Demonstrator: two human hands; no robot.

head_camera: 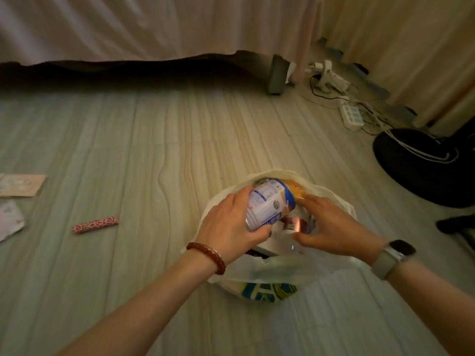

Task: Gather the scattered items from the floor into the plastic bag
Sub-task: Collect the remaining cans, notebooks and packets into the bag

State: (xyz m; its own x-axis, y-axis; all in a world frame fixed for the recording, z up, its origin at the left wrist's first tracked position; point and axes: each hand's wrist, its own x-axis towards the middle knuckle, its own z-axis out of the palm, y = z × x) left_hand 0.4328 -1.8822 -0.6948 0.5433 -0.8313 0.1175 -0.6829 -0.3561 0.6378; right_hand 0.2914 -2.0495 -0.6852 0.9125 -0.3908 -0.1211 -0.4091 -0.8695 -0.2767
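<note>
Head view: left hand [228,224] grips can [270,201] over bag [282,273]; right hand [331,227] pinches bag's rim; pink tube [95,224], papers [21,185] lie left.

One plastic bag [288,271] sits under two hands. One can [270,204] is in the left hand [231,224]. One pink tube [95,224] and two paper packets [21,185] lie far to its left.

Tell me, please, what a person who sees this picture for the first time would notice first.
The eye goes first to the two hands over the open white plastic bag at centre: the left hand holds a white and blue labelled can tilted over its mouth, and the right hand reaches into the bag beside it. Next comes the pink spotted tube lying alone on the pale wooden floor at left, with flat paper packets near the left edge.
</note>
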